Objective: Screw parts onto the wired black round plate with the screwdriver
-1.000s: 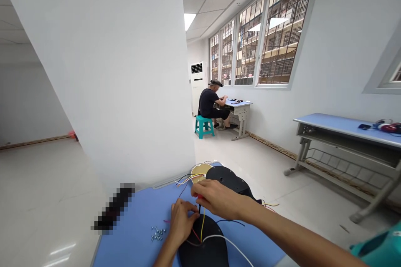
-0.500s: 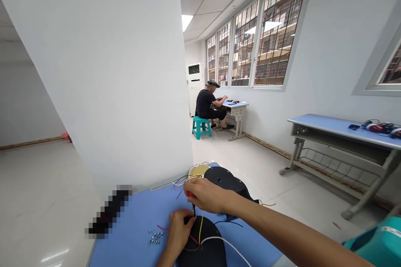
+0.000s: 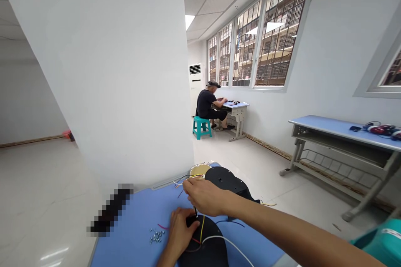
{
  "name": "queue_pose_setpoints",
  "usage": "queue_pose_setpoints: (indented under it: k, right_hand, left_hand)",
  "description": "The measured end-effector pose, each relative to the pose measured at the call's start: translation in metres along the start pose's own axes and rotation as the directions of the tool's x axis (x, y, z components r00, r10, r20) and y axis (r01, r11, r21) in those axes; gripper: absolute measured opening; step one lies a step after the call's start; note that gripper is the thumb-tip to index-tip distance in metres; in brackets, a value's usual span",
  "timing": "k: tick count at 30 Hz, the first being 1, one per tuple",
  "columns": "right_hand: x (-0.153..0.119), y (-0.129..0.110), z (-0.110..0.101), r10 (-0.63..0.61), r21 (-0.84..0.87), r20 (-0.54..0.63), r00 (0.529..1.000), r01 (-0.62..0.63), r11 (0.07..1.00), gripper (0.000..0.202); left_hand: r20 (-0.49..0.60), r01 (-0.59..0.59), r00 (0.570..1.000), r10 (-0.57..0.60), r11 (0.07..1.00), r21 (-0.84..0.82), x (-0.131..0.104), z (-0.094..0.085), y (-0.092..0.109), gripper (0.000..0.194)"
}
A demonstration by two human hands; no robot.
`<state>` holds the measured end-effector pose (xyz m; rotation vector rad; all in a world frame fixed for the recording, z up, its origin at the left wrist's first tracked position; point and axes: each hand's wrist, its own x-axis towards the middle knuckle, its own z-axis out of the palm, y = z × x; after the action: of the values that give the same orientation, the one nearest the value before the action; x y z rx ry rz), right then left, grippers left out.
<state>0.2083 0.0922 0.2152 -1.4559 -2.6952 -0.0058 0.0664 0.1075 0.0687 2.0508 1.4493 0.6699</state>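
Note:
My right hand (image 3: 204, 196) is closed around a screwdriver (image 3: 196, 211), whose handle is hidden in the fist. The dark shaft points down to a small screw at the upper left edge of a black plastic housing (image 3: 205, 255). My left hand (image 3: 179, 233) grips that edge, thumb on top beside the shaft's tip and fingers partly out of sight. A yellow wire (image 3: 202, 228), a white wire (image 3: 234, 247) and a red wire come out of the housing. A pile of small silver screws (image 3: 156, 236) lies left of my left hand.
A second black housing (image 3: 224, 178) with wires and a tan round disc (image 3: 199, 170) sit at the back of the blue table (image 3: 131, 233). A pixelated dark object lies at its left edge. A white pillar stands ahead. Farther off, a person (image 3: 206, 101) sits at another desk.
The screwdriver stays on the same spot while my right hand has turned slightly, covering the red handle seen before. My left thumb has shifted a little to the right. The view has moved slightly.

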Motion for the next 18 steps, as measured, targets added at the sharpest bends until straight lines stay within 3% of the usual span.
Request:
queue_pose_setpoints:
  k: [3,15,18]
  right_hand:
    - [0.0015,-0.0016,0.0015,0.051,-0.058,-0.022,0.998,-0.052,0.997,0.021]
    - [-0.0019,-0.0024,-0.0024,0.001,-0.086,0.006,1.000,-0.001,0.996,0.027]
    - [-0.0030,-0.0018,0.0000,0.072,-0.094,-0.019,0.997,-0.074,0.993,0.020]
  left_hand:
    - [0.011,-0.004,1.000,0.004,1.000,0.019,-0.0002,-0.0013,0.0017,0.028]
    - [0.024,-0.005,1.000,0.003,0.997,0.075,-0.0004,-0.0020,0.0027,0.028]
    - [0.030,-0.014,0.999,0.011,0.997,0.079,0.0002,-0.0028,0.0032,0.030]
